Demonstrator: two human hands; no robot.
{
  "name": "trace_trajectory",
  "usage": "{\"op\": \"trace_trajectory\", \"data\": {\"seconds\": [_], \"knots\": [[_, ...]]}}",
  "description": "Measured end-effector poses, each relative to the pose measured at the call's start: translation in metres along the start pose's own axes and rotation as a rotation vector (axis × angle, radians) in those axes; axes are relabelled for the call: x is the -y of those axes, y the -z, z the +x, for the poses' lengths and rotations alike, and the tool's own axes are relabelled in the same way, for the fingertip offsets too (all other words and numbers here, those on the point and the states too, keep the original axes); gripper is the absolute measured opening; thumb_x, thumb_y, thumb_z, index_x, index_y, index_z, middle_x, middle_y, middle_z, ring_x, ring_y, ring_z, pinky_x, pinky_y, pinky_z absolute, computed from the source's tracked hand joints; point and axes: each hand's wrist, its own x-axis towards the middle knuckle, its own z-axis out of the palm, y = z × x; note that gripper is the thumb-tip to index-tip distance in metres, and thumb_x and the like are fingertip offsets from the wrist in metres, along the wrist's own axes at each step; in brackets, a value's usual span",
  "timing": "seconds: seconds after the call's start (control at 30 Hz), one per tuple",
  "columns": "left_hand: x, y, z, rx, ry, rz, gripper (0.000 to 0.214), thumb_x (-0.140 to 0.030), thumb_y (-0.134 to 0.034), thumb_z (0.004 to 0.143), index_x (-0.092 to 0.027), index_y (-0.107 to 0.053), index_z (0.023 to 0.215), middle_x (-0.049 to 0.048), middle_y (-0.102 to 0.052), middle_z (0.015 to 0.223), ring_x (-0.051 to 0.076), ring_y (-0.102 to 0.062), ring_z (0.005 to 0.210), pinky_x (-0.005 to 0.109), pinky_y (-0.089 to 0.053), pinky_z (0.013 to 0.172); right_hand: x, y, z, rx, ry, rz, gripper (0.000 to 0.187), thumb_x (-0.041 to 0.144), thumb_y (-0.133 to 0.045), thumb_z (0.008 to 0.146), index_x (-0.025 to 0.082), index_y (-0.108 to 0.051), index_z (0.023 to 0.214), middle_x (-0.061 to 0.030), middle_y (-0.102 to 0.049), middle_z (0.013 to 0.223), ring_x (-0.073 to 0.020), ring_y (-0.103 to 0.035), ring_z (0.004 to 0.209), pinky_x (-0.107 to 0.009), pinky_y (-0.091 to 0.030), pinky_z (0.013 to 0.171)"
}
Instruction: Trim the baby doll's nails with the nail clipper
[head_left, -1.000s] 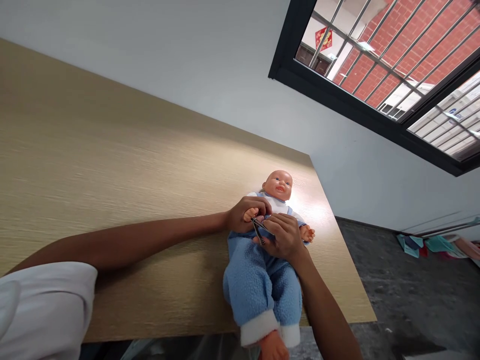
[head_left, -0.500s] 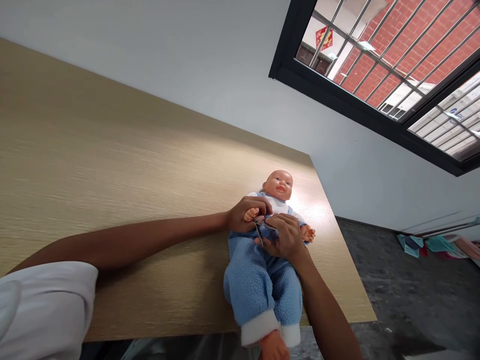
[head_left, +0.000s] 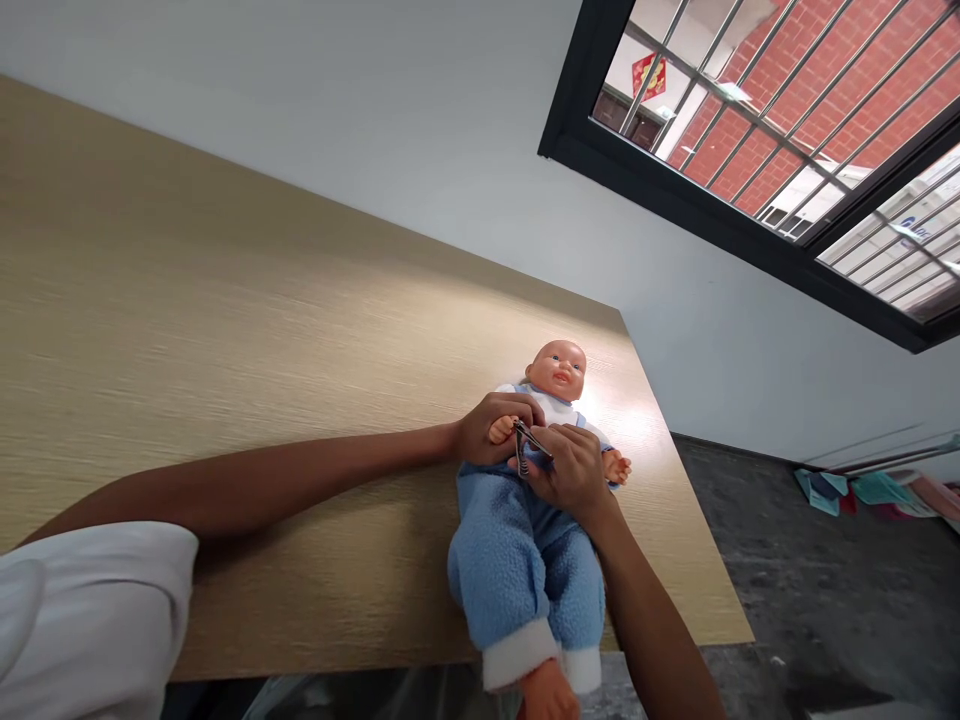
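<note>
A baby doll in a fluffy blue suit lies on its back near the right end of a wooden table, its feet over the front edge. My left hand is closed around the doll's small hand at chest height. My right hand rests on the doll's belly and pinches a metal nail clipper, whose jaws point at the doll's fingers.
A white wall runs behind the table, with a barred black-framed window at the upper right. The table ends just right of the doll, above a dark floor. Coloured cloths lie on the floor by the far wall.
The nail clipper has swung from lying slanted to more upright and moved closer to the doll's hand. Both arms and the doll have stayed in place.
</note>
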Motion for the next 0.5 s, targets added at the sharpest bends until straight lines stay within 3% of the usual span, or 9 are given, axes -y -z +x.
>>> {"op": "trace_trajectory", "data": {"seconds": [0.13,0.33,0.5], "knots": [[0.0002,0.0001,-0.0004,0.000,0.007,0.005,0.046,-0.057,-0.059,0.090,-0.015,-0.056,0.072,0.0116,-0.070,0.084,0.017,-0.066,0.075,0.027,-0.055,0.069,-0.0008,0.0002,-0.0009,0.005,0.006,0.016,0.018,0.025,-0.047,0.099,0.017,-0.057,0.110,-0.0030,-0.070,0.072,-0.0164,-0.064,0.060,-0.028,-0.047,0.056],[-0.0030,0.0000,0.0015,0.013,0.003,0.010,0.043,-0.052,-0.055,0.093,-0.015,-0.055,0.070,0.0112,-0.069,0.084,0.016,-0.065,0.074,0.026,-0.054,0.068,-0.0008,-0.0002,-0.0031,0.010,0.010,0.022,0.020,0.034,-0.046,0.100,0.018,-0.058,0.103,-0.0023,-0.068,0.069,-0.0155,-0.063,0.058,-0.029,-0.046,0.055],[-0.0014,-0.0006,0.0010,0.006,-0.003,0.015,0.038,-0.046,-0.057,0.093,-0.016,-0.054,0.071,0.0110,-0.069,0.084,0.016,-0.065,0.074,0.025,-0.053,0.068,-0.0003,-0.0007,-0.0018,0.010,0.026,0.029,0.016,0.029,-0.050,0.097,0.019,-0.059,0.106,-0.0021,-0.069,0.070,-0.0151,-0.063,0.058,-0.028,-0.047,0.056]]}}
